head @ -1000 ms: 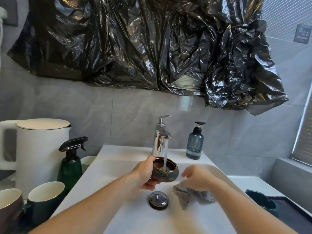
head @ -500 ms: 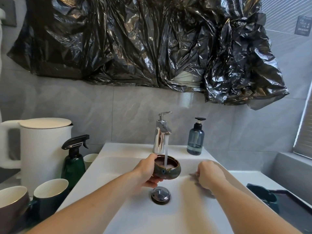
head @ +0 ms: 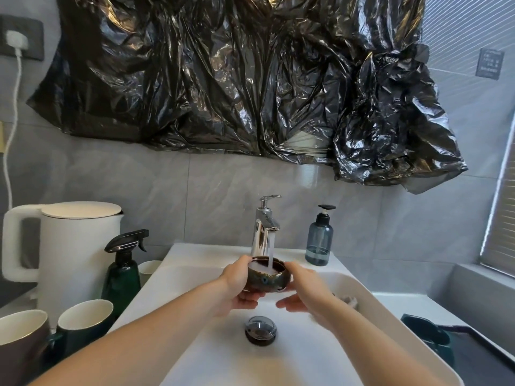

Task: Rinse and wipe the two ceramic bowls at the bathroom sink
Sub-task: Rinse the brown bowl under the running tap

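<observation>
Small dark glazed bowl (head: 267,278), brown-green, upright under the running tap (head: 264,227), over the white sink (head: 306,355). Water stream lands inside; bowl is full and foaming white. Held off the basin, above and just beyond the drain plug (head: 260,329).

Dark brown-green glazed bowl (head: 267,280), white sink (head: 301,355), crinkled black plastic sheet (head: 223,79).

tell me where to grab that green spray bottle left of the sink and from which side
Take the green spray bottle by its narrow neck just under the black trigger head, coming from the sink side. It stands upright with the nozzle pointing right, so the fingers could likely wrap the neck there. The white kettle crowds its left and the mugs stand in front.
</observation>
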Tool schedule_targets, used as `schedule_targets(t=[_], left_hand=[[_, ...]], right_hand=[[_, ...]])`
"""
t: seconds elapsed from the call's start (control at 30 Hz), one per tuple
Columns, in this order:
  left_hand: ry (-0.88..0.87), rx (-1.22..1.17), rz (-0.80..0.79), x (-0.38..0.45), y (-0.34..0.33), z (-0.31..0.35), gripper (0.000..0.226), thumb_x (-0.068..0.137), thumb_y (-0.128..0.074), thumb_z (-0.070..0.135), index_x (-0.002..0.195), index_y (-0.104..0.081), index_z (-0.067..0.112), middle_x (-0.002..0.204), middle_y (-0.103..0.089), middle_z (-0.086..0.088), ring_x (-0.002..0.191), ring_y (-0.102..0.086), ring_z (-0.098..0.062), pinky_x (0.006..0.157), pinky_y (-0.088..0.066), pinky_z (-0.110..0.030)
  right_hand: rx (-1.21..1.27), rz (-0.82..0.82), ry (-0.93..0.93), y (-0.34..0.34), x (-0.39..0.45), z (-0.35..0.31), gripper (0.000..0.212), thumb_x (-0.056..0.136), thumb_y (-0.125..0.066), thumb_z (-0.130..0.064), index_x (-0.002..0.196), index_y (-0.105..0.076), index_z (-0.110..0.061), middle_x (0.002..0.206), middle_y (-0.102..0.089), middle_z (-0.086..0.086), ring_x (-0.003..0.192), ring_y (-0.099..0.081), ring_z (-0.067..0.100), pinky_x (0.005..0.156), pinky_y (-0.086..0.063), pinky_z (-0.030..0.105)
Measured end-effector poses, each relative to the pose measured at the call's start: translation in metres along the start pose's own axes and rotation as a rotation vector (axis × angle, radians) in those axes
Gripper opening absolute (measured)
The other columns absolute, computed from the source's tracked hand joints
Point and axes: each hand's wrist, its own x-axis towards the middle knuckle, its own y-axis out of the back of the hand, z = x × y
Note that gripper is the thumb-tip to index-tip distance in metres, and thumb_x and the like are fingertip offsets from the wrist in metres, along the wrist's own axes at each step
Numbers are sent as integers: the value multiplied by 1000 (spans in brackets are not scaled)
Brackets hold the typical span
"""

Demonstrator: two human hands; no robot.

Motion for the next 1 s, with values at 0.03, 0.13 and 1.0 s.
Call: schedule_targets(t=[0.03,0.13,1.0], left_hand=[[15,11,-21,-1,-1,2,56,107,-35,48,111,-70,4,73,-69,-15,57,-59,-22,59,-53,-29],[41,52,-95,-3,-4,9,62,109,-34,54,115,-67,2,80,-70,-16,62,-64,-24,63,-57,-33],[-345,568,51,-3,18,-18,42,108,-34,30,95,-68,10,90,-68,-8,61,-61,-19,46,-49,-27]], right_hand=[[41,-9,-27,2,1,3,34,108,-38,-39,110,-63,-16,99,-76,9,73,-78,24,57,-56,26],[159,13,-30,6,6,10,36,107,-42,-37,109,-67,-11,95,-76,15,67,-71,21,55,-53,25],[-301,151,213,8,1,21,45,107,-36,-32,101,-68,0,65,-61,7,35,-51,2,40,-37,15]])
